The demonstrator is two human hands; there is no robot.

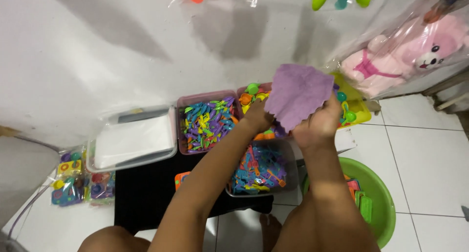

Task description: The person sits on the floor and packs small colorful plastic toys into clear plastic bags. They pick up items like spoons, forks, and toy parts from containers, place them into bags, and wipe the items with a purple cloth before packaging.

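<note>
Both my arms bare, reaching forward and up from bottom of view, forearms converging toward centre. My left hand (256,117) extended from lower left, wrist straight, fingers hidden, so grip cannot be judged. My right hand (320,127) raised from lower right, back of hand toward me, fingers curled closed in pinch at top. Hands near each other, not touching. My bare knee at bottom left, toes visible low between forearms.

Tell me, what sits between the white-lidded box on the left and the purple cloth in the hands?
In the head view, between the white-lidded box and the purple cloth sits an open pinkish tub heaped with small multicoloured plastic pieces; the left hand reaches over its right edge.
</note>
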